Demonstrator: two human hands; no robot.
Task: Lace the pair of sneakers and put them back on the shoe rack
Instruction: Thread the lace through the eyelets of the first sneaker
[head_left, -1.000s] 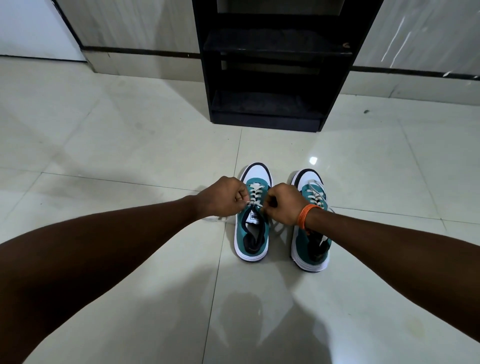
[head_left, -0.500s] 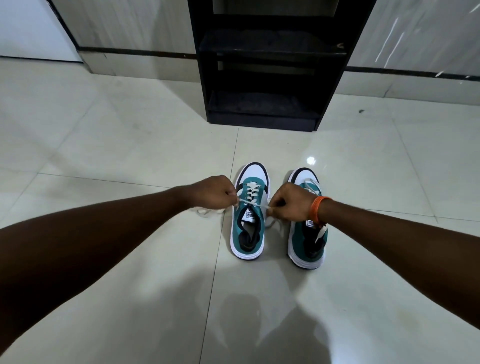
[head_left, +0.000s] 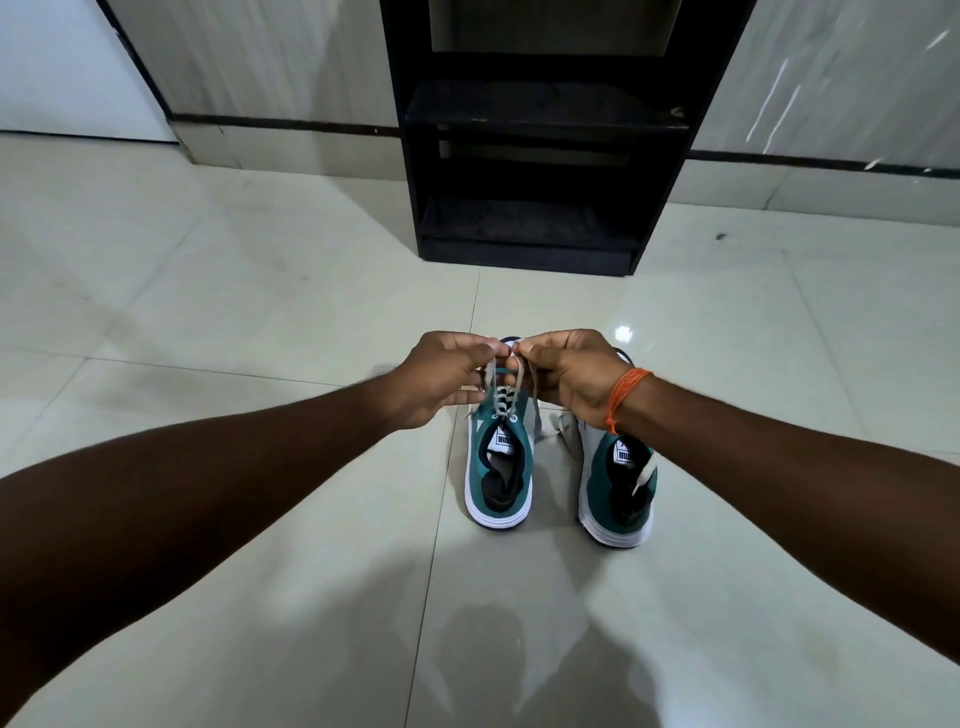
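Two teal and white sneakers stand side by side on the floor, heels toward me. Over the toe of the left sneaker (head_left: 500, 478), my left hand (head_left: 441, 376) and my right hand (head_left: 566, 371) meet, each pinching one end of its pale lace (head_left: 501, 400), which rises from the eyelets to my fingers. My hands hide the toe. The right sneaker (head_left: 618, 483) sits partly under my right wrist, which wears an orange thread band; a loose lace end lies across its opening. The black shoe rack (head_left: 530, 156) stands against the wall straight ahead.
Glossy pale floor tiles (head_left: 260, 312) surround the shoes. The rack has two dark shelves with nothing visible on them. A marble-look wall with a dark strip runs behind it, and a white panel stands at the far left.
My hands were apart, pulling the lace ends sideways; now they have risen and come together above the left sneaker's toe, drawing the lace upward.
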